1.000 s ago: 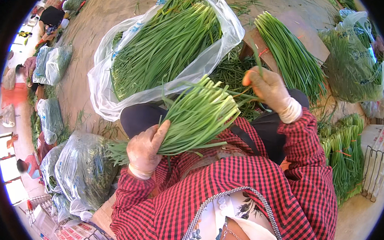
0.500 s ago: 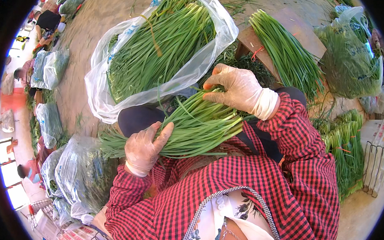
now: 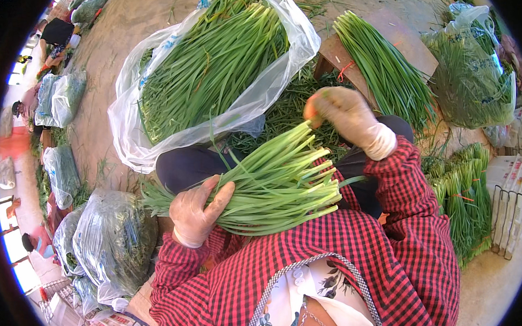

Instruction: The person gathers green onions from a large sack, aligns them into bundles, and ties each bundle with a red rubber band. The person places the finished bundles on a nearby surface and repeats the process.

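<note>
Hands apart, both in thin gloves. Left hand (image 3: 200, 210) clamped round the leafy side of a bunch of long green stalks (image 3: 280, 188); bunch sits above the lap, pale cut ends to the right. Right hand (image 3: 346, 120) at the far corner of those ends, fingers curled; can't tell if it's pinching a stalk. Open clear bag (image 3: 293, 40) far left of the bunch, loaded with greens (image 3: 221, 70). Far right: board (image 3: 415, 54) carrying another bunch (image 3: 386, 68), red tie (image 3: 345, 71) just left of it. Tied bundles (image 3: 467, 205) near right.
</note>
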Demonstrator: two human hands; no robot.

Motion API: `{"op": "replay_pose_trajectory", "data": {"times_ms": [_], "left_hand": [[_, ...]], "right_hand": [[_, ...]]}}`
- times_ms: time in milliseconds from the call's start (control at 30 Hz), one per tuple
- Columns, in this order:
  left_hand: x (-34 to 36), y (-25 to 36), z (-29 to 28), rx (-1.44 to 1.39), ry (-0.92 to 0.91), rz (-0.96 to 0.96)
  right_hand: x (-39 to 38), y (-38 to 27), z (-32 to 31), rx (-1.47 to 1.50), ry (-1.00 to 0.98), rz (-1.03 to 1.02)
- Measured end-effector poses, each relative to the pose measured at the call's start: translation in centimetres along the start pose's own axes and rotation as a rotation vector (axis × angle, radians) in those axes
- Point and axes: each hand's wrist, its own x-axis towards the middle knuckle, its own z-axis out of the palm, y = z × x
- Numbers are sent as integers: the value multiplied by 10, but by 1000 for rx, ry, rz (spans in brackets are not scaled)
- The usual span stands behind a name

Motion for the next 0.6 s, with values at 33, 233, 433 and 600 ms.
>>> {"op": "replay_pose_trajectory", "data": {"times_ms": [33,233,433,600], "left_hand": [[-3,-1,-1,-8,8,-16],[-5,-3,4,-40,31,-22],[-4,-4,-1,-13,-14,12],[-8,-8,-3,-7,17,-13]], "right_hand": [[-1,2,-13,-119,71,72],[-26,10,-6,150,-200,431],[-30,-5,18,137,-251,394],[-42,-13,-13,84,-87,345]]}}
